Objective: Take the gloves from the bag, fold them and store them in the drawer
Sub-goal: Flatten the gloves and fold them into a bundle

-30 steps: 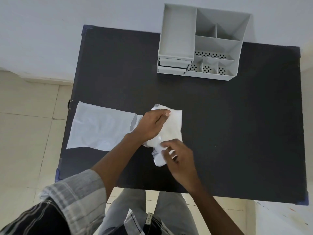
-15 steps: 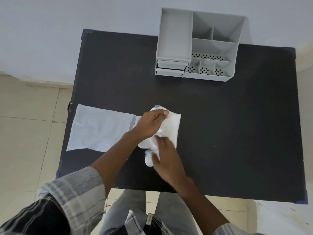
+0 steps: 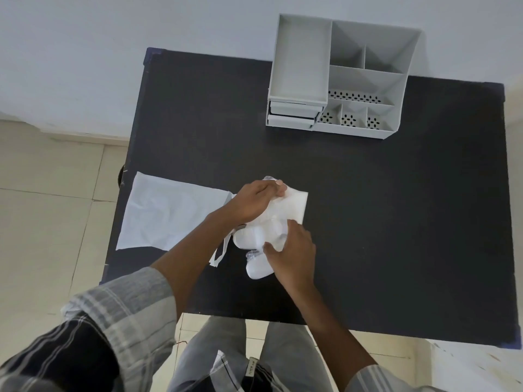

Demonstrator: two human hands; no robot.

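a person folds white gloves (image 3: 285, 210) at mid-table (image 3: 396, 222): the left hand (image 3: 254, 203) pins the far edge, fingers closed on it, while the right hand (image 3: 291, 253) pinches the near end. the flat bag (image 3: 169, 213) lies left; the closed drawer (image 3: 293, 111) waits beyond.

Gloves (image 3: 285, 210) lie mid-table (image 3: 396, 222), bag (image 3: 169, 213) left, organizer (image 3: 336, 77) seemingly behind.

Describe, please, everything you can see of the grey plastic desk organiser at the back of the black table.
The grey plastic desk organiser stands upright at the far edge of the black table, against the wall. Its left half is an open tray above two shut drawers; its right half is stepped open compartments, the lower ones with perforated floors. All look empty. Nothing touches it except the table.
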